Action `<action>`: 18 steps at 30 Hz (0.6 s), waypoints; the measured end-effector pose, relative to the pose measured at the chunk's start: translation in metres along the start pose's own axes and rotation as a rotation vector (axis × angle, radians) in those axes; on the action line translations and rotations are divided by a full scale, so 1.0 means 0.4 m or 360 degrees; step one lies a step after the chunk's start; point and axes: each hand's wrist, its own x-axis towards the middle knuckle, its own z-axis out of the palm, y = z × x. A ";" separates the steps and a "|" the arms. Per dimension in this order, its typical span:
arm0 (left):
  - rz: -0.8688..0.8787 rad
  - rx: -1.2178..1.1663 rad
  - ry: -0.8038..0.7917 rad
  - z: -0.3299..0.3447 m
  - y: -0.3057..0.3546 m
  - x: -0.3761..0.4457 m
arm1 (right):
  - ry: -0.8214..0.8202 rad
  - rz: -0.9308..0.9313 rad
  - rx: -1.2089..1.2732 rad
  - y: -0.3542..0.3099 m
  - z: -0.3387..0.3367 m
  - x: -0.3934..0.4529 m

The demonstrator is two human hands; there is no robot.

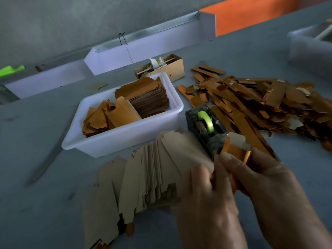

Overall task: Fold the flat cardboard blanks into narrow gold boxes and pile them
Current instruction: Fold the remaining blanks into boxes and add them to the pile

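Observation:
Both my hands hold one gold blank [235, 153], partly folded, its shiny side showing just in front of the tape dispenser. My left hand [206, 203] grips its left edge with curled fingers. My right hand [265, 186] pinches its right side. Left of my hands a fanned stack of flat blanks [143, 177] lies brown side up on the table. To the right spreads a loose pile of narrow gold boxes [260, 103].
A black tape dispenser [206, 126] with a green roll stands behind my hands. A white tub [125, 142] holds more gold blanks. Behind it sit a small cardboard box [170, 69] and a white trough. A grey bin [309, 49] stands far right.

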 end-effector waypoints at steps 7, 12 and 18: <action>-0.0728 -0.1267 -0.0376 -0.037 -0.002 0.010 | -0.0136 0.0016 0.0210 0.002 -0.017 0.007; -0.0694 -0.1363 -0.0485 -0.052 -0.004 0.024 | -0.0155 -0.0047 0.0001 -0.007 -0.024 0.006; -0.0841 -0.1597 0.0031 -0.046 -0.015 0.059 | 0.0244 -0.0213 -0.0433 -0.050 -0.066 0.044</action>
